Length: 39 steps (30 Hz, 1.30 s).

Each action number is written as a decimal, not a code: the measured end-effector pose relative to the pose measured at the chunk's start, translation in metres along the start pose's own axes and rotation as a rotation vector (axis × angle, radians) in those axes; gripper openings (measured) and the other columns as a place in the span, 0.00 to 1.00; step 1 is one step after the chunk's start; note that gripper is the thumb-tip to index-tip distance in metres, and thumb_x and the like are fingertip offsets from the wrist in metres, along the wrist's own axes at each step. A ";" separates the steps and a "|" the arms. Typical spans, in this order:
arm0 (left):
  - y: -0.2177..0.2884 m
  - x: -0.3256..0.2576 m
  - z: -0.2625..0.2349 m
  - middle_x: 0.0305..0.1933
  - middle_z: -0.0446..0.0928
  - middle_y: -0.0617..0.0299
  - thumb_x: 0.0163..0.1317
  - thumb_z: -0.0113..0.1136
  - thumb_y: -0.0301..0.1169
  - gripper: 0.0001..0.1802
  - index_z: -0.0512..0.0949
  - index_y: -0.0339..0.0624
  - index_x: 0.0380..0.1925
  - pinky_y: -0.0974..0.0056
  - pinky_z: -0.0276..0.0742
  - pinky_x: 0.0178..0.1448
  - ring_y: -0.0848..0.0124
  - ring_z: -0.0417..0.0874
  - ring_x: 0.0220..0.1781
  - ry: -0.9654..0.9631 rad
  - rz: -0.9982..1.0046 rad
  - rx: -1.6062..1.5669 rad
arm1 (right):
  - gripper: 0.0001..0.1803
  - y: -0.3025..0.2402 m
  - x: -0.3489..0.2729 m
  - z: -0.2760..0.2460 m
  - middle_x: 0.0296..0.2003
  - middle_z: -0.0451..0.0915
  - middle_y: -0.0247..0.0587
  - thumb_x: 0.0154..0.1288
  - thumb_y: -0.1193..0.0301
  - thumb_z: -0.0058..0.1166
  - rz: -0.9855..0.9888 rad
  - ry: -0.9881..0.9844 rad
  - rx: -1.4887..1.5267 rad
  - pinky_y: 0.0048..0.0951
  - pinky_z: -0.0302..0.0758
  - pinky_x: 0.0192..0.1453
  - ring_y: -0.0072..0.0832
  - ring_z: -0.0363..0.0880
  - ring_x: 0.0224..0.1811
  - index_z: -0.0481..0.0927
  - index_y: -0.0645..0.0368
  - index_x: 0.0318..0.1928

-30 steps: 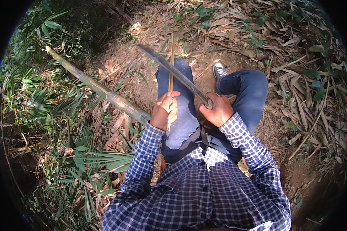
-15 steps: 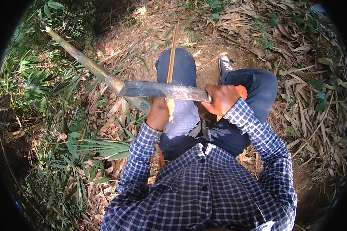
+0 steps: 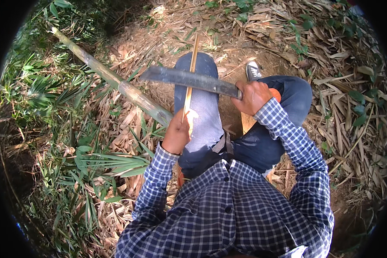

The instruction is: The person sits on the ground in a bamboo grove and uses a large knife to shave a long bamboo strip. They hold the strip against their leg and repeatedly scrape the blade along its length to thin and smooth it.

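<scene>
The left hand [image 3: 176, 134] is closed around a thin bamboo strip [image 3: 191, 69] that lies along the knee [image 3: 201, 86]. The right hand [image 3: 252, 96] grips the handle of a big knife [image 3: 189, 79], and its blade crosses the strip above the knee.

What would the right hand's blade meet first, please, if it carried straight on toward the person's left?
Probably the bamboo pole. The right hand holds the blade pointing left across the thin strip; its tip nears the pole, though depth is unclear.

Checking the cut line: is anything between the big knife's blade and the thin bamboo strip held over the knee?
Nothing visible. The blade in the right hand crosses directly over the bamboo strip, which the left hand grips lower down, clear of the blade.
</scene>
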State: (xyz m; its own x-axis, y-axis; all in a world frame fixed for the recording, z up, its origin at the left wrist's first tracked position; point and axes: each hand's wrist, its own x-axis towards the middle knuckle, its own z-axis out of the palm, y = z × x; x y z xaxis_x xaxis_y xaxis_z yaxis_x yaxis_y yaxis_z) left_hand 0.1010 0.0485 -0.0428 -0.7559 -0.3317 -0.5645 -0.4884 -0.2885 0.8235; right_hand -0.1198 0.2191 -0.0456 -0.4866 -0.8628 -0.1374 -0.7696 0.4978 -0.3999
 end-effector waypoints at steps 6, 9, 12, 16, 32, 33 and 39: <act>-0.004 -0.012 0.000 0.19 0.64 0.74 0.77 0.40 0.33 0.15 0.72 0.42 0.55 0.76 0.61 0.19 0.85 0.62 0.15 0.039 -0.024 -0.047 | 0.15 0.003 0.010 -0.003 0.19 0.79 0.51 0.51 0.61 0.62 0.020 0.062 0.007 0.50 0.78 0.29 0.52 0.80 0.22 0.81 0.60 0.33; -0.002 -0.013 0.001 0.20 0.66 0.73 0.77 0.40 0.33 0.17 0.70 0.41 0.59 0.76 0.62 0.19 0.85 0.64 0.16 0.045 -0.053 0.027 | 0.14 0.003 0.013 -0.004 0.19 0.79 0.50 0.51 0.61 0.62 0.062 0.041 0.016 0.50 0.78 0.30 0.51 0.81 0.22 0.81 0.58 0.33; -0.004 -0.016 0.002 0.21 0.66 0.73 0.77 0.40 0.33 0.18 0.68 0.41 0.62 0.76 0.62 0.19 0.85 0.65 0.17 0.064 -0.011 0.078 | 0.14 -0.002 0.009 -0.008 0.18 0.79 0.51 0.52 0.61 0.61 -0.018 -0.008 0.006 0.50 0.78 0.32 0.52 0.81 0.23 0.81 0.60 0.31; -0.004 -0.016 0.000 0.22 0.66 0.73 0.77 0.40 0.32 0.18 0.67 0.40 0.62 0.76 0.63 0.20 0.85 0.64 0.18 0.021 -0.052 0.053 | 0.16 0.026 0.031 -0.007 0.20 0.81 0.54 0.54 0.59 0.60 0.075 0.077 -0.018 0.48 0.81 0.34 0.50 0.83 0.25 0.84 0.60 0.35; 0.002 -0.016 -0.003 0.20 0.64 0.73 0.78 0.41 0.37 0.16 0.69 0.41 0.58 0.76 0.63 0.20 0.85 0.63 0.17 -0.016 -0.141 -0.050 | 0.14 0.003 0.005 -0.010 0.16 0.78 0.49 0.52 0.62 0.59 -0.083 0.066 0.101 0.46 0.79 0.30 0.45 0.80 0.19 0.82 0.60 0.33; 0.004 -0.015 -0.004 0.20 0.64 0.74 0.78 0.41 0.38 0.16 0.69 0.42 0.57 0.76 0.62 0.19 0.85 0.63 0.16 -0.017 -0.168 -0.086 | 0.14 -0.008 -0.006 -0.004 0.17 0.78 0.49 0.52 0.61 0.60 -0.102 0.037 0.021 0.46 0.78 0.29 0.46 0.80 0.20 0.81 0.59 0.31; -0.002 -0.014 -0.004 0.20 0.64 0.74 0.78 0.41 0.40 0.16 0.71 0.44 0.54 0.77 0.56 0.17 0.85 0.59 0.14 -0.034 -0.169 -0.142 | 0.16 -0.007 -0.007 0.006 0.18 0.79 0.48 0.50 0.59 0.62 -0.096 -0.031 0.026 0.47 0.76 0.26 0.48 0.80 0.21 0.80 0.58 0.32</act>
State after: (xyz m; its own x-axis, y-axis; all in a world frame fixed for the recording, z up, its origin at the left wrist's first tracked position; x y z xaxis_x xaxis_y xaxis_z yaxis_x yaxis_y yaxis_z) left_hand 0.1139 0.0502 -0.0367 -0.6839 -0.2378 -0.6897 -0.5453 -0.4615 0.6998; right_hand -0.1085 0.2214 -0.0476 -0.3975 -0.9090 -0.1254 -0.8007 0.4103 -0.4364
